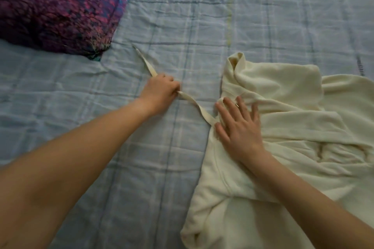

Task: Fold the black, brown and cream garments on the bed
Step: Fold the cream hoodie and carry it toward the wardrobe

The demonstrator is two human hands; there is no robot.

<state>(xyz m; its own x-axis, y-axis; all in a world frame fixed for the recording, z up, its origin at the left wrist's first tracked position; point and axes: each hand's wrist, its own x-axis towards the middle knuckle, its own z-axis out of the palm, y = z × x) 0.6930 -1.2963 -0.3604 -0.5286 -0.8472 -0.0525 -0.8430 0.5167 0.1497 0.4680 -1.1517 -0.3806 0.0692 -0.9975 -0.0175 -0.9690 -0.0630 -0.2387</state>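
Head view. The cream garment (287, 119) lay crumpled on the bed (202, 6), filling the frame from 3 to 5 o'clock, its sleeves and body bunched and not yet folded. A narrow cream strap (193, 104) ran from the garment's near edge toward 10 o'clock, its free end pointing at a purple and blue pillow (56, 10) in the 10 o'clock corner.

The left hand (162, 90), just left of centre, had its fingers curled tight round the strap and drew it taut. The right hand (238, 125), just right of centre, lay flat with fingers spread, pressing the garment at the strap's root; it gripped nothing. A ring (237, 105) showed on one finger.

The black and brown garments were out of view.

Step in hand, as judged: straightening the cream garment, with the strap being pulled clear before any fold. The next move would call for laying the strap back over the cloth, then spreading and smoothing the bunched part at 3 o'clock so the sleeves could turn inward cleanly.
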